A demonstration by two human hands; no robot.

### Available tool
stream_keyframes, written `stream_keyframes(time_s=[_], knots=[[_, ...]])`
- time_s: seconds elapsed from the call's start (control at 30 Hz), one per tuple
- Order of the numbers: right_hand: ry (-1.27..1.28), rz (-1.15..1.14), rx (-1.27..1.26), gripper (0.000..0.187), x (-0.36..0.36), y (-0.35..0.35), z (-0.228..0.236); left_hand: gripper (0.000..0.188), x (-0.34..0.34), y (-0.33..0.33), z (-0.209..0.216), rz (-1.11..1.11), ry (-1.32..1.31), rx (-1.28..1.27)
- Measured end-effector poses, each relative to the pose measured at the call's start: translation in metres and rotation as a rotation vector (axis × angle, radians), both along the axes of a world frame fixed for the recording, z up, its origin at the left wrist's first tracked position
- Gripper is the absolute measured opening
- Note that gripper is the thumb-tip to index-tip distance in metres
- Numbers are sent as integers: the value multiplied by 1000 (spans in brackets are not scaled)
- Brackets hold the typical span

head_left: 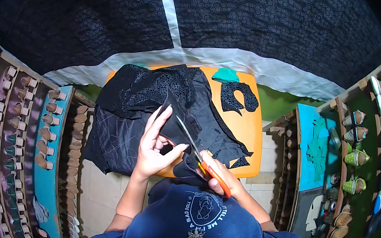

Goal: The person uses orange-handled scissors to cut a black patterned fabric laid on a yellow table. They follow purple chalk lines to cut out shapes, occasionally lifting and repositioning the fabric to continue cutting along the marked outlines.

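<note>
My left hand [151, 150] pinches a piece of black fabric [174, 129] between thumb and fingers, holding it up in front of my chest. In my right hand [224, 173] is a pair of scissors with orange handles [218, 180]. Its blades point up and to the left, against the fabric piece. Beneath both hands, a large black cloth [121, 136] with pale marked lines and a lacy pattern spreads over the orange table [254, 142] and hangs past its near edge. Curved black lacy cut-outs [229, 96] lie at the far right of the table, beside green pieces [226, 74].
Racks of shoe lasts [21, 108] stand on the left. To the right, a rack carries shoes [357, 158] and more lasts, next to a blue board [311, 135] with green scraps. A black patterned curtain [260, 27] hangs behind the table.
</note>
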State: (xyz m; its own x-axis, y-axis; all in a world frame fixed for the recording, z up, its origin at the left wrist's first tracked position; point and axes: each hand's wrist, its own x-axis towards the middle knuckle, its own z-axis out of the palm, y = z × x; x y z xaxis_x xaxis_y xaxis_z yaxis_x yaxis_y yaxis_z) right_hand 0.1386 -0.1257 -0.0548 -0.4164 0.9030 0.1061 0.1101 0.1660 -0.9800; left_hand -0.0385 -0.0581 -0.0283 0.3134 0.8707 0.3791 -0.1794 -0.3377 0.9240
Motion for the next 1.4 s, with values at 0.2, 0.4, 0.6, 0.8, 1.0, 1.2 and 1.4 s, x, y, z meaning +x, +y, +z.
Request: stream_keyframes(time_s=[0.2, 0.4, 0.6, 0.8, 1.0, 1.2, 1.4], knots=[[-17, 22, 10, 78, 2, 2, -8, 80, 3, -5, -8, 19, -47, -1], [-7, 39, 11, 78, 3, 2, -9, 78, 3, -8, -14, 66, -3, -4], [-19, 42, 9, 79, 4, 2, -14, 66, 7, -9, -13, 100, -115, -30], [-127, 1, -7, 80, 6, 1, -22, 43, -10, 7, -19, 160, -103, 5], [-131, 64, 19, 76, 11, 0, -22, 57, -21, 15, 3, -78, 98, -60], [-58, 140, 28, 73, 10, 3, -21, 60, -25, 18, 10, -104, 271, 14], [-24, 159, 18, 66, 12, 4, -22, 61, -21, 17, 12, -99, 257, -39]])
